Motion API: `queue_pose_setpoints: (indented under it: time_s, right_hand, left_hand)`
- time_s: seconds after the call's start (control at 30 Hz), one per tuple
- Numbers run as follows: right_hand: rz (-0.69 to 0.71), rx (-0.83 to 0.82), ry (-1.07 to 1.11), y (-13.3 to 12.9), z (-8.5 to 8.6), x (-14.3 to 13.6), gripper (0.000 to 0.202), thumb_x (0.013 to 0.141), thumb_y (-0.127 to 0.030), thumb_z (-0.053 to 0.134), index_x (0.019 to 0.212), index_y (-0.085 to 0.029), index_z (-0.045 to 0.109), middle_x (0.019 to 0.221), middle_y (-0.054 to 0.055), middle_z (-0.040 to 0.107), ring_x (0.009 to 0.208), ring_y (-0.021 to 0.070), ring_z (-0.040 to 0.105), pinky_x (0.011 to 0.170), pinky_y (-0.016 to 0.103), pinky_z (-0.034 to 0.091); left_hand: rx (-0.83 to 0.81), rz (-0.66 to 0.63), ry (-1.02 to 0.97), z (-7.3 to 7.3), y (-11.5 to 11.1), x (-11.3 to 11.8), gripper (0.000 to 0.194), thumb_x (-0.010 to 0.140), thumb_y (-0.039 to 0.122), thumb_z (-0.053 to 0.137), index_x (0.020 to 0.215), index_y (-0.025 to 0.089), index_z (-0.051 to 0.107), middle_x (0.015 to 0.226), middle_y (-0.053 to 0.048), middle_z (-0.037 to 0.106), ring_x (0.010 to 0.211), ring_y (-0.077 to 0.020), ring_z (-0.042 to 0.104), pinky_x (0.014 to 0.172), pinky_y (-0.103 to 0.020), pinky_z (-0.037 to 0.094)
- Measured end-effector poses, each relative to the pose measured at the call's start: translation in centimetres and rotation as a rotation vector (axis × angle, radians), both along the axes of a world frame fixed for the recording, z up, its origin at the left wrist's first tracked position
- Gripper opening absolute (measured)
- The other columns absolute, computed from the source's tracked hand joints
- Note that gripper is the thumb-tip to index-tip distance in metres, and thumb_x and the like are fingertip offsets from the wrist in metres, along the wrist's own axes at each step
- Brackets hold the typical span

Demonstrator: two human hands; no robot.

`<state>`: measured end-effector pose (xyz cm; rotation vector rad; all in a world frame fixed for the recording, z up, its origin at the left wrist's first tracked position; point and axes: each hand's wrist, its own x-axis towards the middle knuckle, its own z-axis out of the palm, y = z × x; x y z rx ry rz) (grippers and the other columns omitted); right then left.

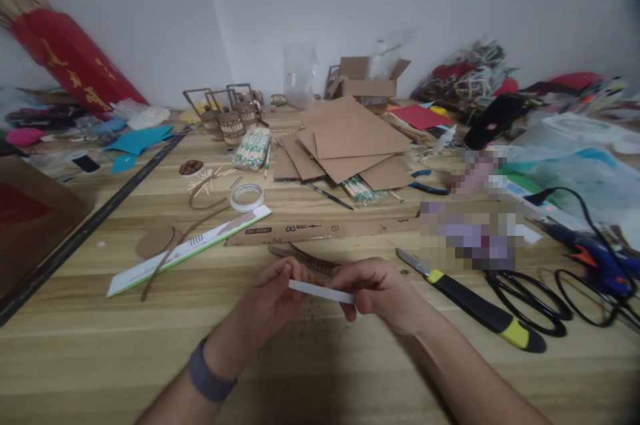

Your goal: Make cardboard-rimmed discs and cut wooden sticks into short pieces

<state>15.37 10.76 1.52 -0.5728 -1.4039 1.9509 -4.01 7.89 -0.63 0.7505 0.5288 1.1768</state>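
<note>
A narrow white strip (321,291) is stretched between my two hands, low over the wooden table. My left hand (280,288) pinches its left end with thumb and fingers; a dark band is on that wrist. The right end is gripped by my right hand (375,288), its fingers curled. Just beyond the hands lie dark brown ridged strips (313,260), partly hidden by my fingers. A long cardboard strip (320,232) with printed marks lies farther back. Right of my right hand is a yellow and black utility knife (475,305) with its blade showing.
Scissors (530,302) and a blue glue gun (595,262) with a cable lie right. A tape roll (247,198), white-green strip (190,250) and cardboard discs (156,241) are left. Cardboard sheets (355,132) are stacked behind, beside small baskets (231,126).
</note>
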Motion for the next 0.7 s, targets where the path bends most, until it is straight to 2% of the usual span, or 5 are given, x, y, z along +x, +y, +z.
queue_pose_setpoints:
  time_s: [0.2, 0.3, 0.4, 0.47, 0.7]
  right_hand:
    - [0.031, 0.203, 0.002, -0.1, 0.1, 0.2, 0.042, 0.078, -0.057, 0.076, 0.090, -0.017, 0.077, 0.070, 0.000, 0.063, 0.061, 0.0106, 0.054, 0.059, 0.023, 0.044]
    - [-0.084, 0.455, -0.175, -0.2, 0.6, 0.0, 0.035, 0.091, -0.051, 0.064, 0.093, -0.018, 0.074, 0.079, 0.002, 0.066, 0.071, 0.0139, 0.059, 0.066, 0.026, 0.045]
    - [-0.295, 0.787, -0.441, 0.0, 0.6, -0.2, 0.028, 0.098, -0.042, 0.055, 0.097, -0.019, 0.072, 0.080, 0.004, 0.067, 0.074, 0.0160, 0.059, 0.070, 0.028, 0.045]
    - [-0.373, 0.960, -0.553, 0.2, 0.1, -0.4, 0.024, 0.100, -0.036, 0.052, 0.098, -0.019, 0.070, 0.078, 0.004, 0.067, 0.074, 0.0171, 0.059, 0.071, 0.030, 0.044]
    - [-0.425, 1.227, -0.538, 0.3, -1.8, -1.0, 0.014, 0.100, -0.026, 0.052, 0.103, -0.020, 0.064, 0.082, 0.005, 0.068, 0.076, 0.0191, 0.061, 0.069, 0.031, 0.045]
  left_hand:
    - [0.005, 0.039, 0.030, -0.4, 0.3, -0.6, 0.040, 0.081, 0.050, 0.073, 0.064, 0.021, 0.053, 0.066, 0.003, 0.049, 0.070, -0.0162, 0.054, 0.072, -0.031, 0.047]
    - [0.100, 0.290, 0.393, 0.0, 0.2, -1.2, 0.030, 0.090, 0.049, 0.061, 0.076, 0.022, 0.061, 0.085, -0.002, 0.063, 0.085, -0.0208, 0.061, 0.078, -0.035, 0.050]
    - [0.440, 0.622, 0.935, 0.3, -0.2, -1.6, 0.019, 0.097, 0.033, 0.052, 0.103, 0.025, 0.068, 0.103, -0.005, 0.067, 0.098, -0.0214, 0.061, 0.087, -0.036, 0.050]
    - [0.738, 0.706, 1.181, 0.2, -0.5, -1.7, 0.025, 0.098, 0.023, 0.052, 0.117, 0.025, 0.066, 0.106, -0.006, 0.066, 0.100, -0.0202, 0.061, 0.088, -0.034, 0.051]
    - [1.170, 0.808, 1.470, -0.1, -0.9, -0.8, 0.026, 0.100, 0.011, 0.044, 0.113, 0.017, 0.065, 0.097, -0.008, 0.070, 0.093, -0.0175, 0.065, 0.085, -0.028, 0.055]
